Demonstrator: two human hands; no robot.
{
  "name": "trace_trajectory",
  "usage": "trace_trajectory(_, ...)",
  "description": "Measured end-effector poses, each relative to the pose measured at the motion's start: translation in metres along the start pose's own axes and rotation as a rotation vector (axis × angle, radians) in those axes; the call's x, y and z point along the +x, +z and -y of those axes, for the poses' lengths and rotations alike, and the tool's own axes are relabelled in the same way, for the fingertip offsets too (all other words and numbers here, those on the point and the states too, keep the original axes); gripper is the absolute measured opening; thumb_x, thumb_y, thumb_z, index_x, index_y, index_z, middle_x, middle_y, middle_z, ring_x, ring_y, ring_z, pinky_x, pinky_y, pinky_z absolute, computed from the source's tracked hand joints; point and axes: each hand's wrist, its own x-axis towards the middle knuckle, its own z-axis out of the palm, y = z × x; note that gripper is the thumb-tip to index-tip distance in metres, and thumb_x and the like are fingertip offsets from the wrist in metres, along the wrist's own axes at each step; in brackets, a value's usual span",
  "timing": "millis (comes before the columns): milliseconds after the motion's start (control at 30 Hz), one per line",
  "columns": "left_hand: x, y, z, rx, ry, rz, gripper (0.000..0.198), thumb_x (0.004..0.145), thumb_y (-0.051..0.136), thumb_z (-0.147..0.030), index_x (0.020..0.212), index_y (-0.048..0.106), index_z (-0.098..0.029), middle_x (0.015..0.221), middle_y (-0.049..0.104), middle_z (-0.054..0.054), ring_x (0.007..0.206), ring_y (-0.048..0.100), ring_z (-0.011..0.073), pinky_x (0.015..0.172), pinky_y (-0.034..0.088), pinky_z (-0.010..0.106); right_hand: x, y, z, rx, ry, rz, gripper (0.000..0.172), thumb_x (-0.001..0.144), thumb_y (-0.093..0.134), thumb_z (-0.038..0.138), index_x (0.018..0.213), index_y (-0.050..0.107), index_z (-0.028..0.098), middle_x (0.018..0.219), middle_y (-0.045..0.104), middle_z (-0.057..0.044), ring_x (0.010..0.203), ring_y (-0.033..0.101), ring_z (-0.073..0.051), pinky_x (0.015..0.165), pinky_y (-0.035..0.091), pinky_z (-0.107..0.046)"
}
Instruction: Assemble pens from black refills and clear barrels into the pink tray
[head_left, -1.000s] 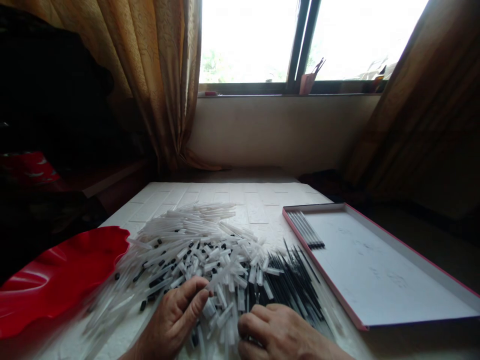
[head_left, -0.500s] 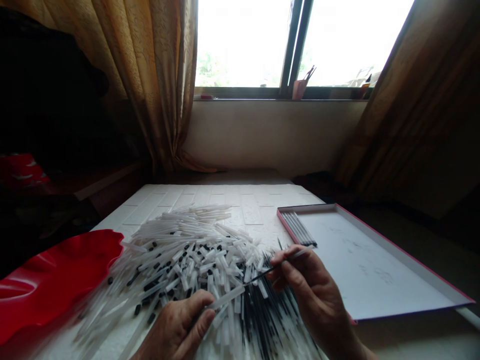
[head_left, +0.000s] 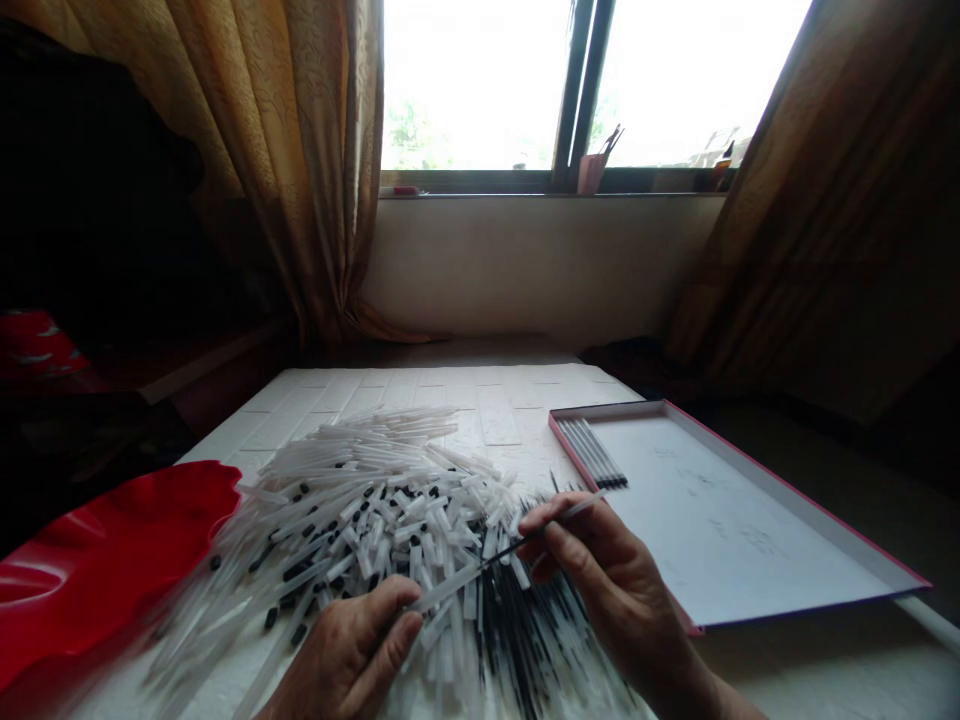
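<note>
My left hand (head_left: 352,645) pinches a translucent white pen barrel (head_left: 448,588) between thumb and fingers, its far end pointing up to the right. Between the fingertips of my right hand (head_left: 611,575) is a thin pen refill (head_left: 502,552), dark toward its tip and clear at the back. The refill's tip meets the mouth of the barrel; whether it has gone inside I cannot tell. Beneath both hands spreads a heap of white barrels (head_left: 352,450), short translucent caps (head_left: 382,545), small black plugs (head_left: 271,618) and dark refills (head_left: 510,630).
A shallow pink-edged box lid (head_left: 772,540) lies at the right, with several pens (head_left: 592,450) lined up along its left wall. A red wavy-rimmed tray (head_left: 120,540) is at the left. The table (head_left: 495,380) has a white brick-pattern top, below a curtained window.
The whole view has shifted slightly, moving things a little left. Both hands keep their grips, and the refill's tip stays at the barrel's mouth.
</note>
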Motion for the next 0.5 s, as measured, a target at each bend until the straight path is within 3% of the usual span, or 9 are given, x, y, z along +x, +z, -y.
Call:
trace_trajectory(200,0.005,-0.003,-0.006,-0.032,0.035,0.026,0.015,0.100,0.044,-0.025,0.099,0.059,-0.027,0.068,0.063,-0.005,0.048,0.055,0.0100,0.050,0.039,0.016,0.004,-0.007,0.000,-0.029,0.089,0.025,0.017,0.086,0.074,0.037,0.087,0.070,0.020,0.079,0.070,-0.002,0.064,0.065,-0.013,0.050,0.052,-0.019)
trace_trajectory(367,0.007,-0.002,-0.015,-0.060,-0.016,-0.014,0.017,0.100,0.046,-0.030,0.094,0.062,-0.028,0.066,0.062,-0.006,0.050,0.057,0.0109,0.052,0.040,0.017,0.001,-0.003,-0.003,-0.143,0.142,0.247,0.006,0.083,0.071,0.024,0.086,0.073,0.019,0.078,0.069,-0.002,0.070,0.064,-0.014,0.066,0.055,-0.026)
trace_trajectory(500,0.006,-0.001,-0.017,-0.118,-0.055,0.019,0.024,0.102,0.043,-0.036,0.093,0.064,-0.027,0.064,0.058,-0.006,0.051,0.057,0.0113,0.052,0.039,0.017,-0.003,-0.002,-0.002,-0.209,0.157,0.365,0.028,0.085,0.066,0.021,0.112,0.069,0.020,0.091,0.072,-0.005,0.079,0.067,-0.016,0.074,0.056,-0.030)
